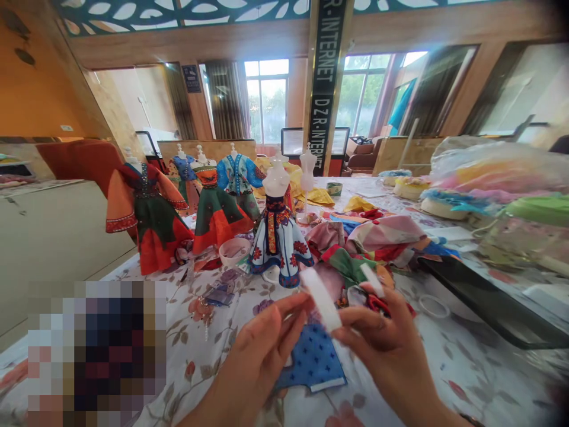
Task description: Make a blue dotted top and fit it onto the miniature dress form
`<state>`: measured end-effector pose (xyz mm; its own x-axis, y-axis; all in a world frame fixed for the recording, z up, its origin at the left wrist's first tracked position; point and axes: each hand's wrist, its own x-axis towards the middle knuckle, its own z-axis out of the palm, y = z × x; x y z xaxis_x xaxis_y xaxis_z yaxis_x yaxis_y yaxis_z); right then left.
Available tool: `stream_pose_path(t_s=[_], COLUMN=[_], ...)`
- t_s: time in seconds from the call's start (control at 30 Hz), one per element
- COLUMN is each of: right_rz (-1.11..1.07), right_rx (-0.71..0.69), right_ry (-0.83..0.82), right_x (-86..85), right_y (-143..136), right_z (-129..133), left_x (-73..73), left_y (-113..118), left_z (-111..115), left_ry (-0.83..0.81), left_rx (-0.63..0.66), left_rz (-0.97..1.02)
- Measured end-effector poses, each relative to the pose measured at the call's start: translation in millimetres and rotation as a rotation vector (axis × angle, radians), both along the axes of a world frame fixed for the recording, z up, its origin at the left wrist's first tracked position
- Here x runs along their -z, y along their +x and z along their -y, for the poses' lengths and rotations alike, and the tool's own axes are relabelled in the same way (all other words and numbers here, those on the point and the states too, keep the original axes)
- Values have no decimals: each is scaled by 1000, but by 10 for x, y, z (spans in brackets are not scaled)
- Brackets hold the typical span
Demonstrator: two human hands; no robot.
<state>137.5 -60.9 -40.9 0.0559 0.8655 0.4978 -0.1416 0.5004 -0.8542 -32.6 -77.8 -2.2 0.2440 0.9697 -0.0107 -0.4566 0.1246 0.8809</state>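
Observation:
My right hand (386, 344) pinches a flat white strip (323, 299) between thumb and fingers at its lower end. A second, shorter white strip (372, 280) is tucked between other fingers of the same hand. My left hand (267, 338) has its fingertips pressed together at the left edge of the longer strip; they seem to grip it, though the contact is partly hidden. Under both hands lies a small blue patterned doll garment (313, 359), with a white strip (329, 384) along its lower right edge. The left hand covers part of the garment.
Behind the hands stands a doll form in a white-and-blue skirt (284, 243); several dressed forms are to its left. Fabric pieces (382, 234) pile up at centre right. A black tray (493, 302), clear ring (434, 306) and green-lidded container (528, 231) lie right. A blurred patch covers the lower left.

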Motion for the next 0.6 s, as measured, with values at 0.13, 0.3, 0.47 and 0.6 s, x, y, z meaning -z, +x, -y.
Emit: stream_pose_path(t_s=[0.13, 0.3, 0.47, 0.6], right_rz=[189, 827, 1233, 1256], right_rx=[375, 604, 547, 549], right_ry=[151, 337, 386, 416], right_x=[54, 174, 187, 163], right_y=[172, 377, 447, 404], right_z=[-216, -424, -450, -421], left_x=[-36, 43, 307, 464], left_y=[-72, -111, -130, -175], left_z=[-9, -2, -11, -28], left_ry=[237, 728, 894, 976], left_rx=[24, 452, 363, 285], left_rz=[-628, -993, -1032, -1065])
